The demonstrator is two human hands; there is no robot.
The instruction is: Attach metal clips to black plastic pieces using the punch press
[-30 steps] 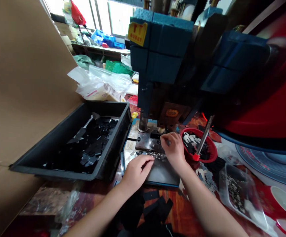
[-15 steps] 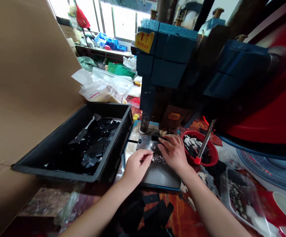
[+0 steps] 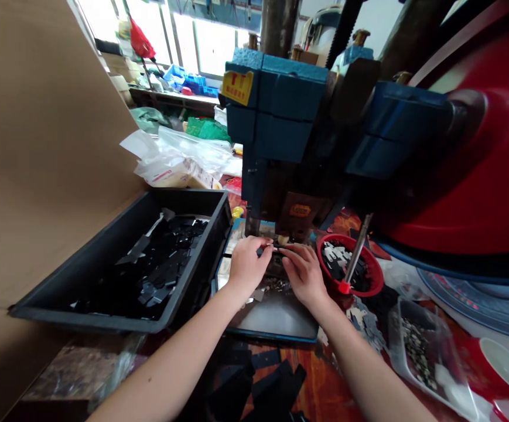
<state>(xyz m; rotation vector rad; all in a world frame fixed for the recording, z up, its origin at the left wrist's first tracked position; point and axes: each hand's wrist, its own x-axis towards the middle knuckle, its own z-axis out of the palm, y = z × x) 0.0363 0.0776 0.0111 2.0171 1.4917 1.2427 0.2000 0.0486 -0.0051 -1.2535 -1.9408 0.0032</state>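
My left hand (image 3: 249, 266) is closed in a pinch at the front of the press die (image 3: 276, 266); whatever lies between its thumb and forefinger is too small and dark to name. My right hand (image 3: 306, 274) faces it from the other side. Its fingers stretch toward the left fingertips at the die, with the thumb a little apart. Below the hands, small shiny scraps (image 3: 274, 285) and a grey flat piece (image 3: 258, 294) lie on the metal plate (image 3: 276, 319). Above them stands the blue press (image 3: 280, 117).
A black tray (image 3: 166, 319) of dark flat pieces stands left, beside a cardboard sheet (image 3: 52, 117). On the right are a red bowl (image 3: 375, 287) of cut pieces, a clear box (image 3: 401, 357) of scraps and a red flywheel (image 3: 469, 176). Black strips (image 3: 276, 381) lie in front.
My left hand has moved up from the scraps to the die, close to the right fingertips. My right hand has shifted slightly. A grey flat piece now shows on the plate.
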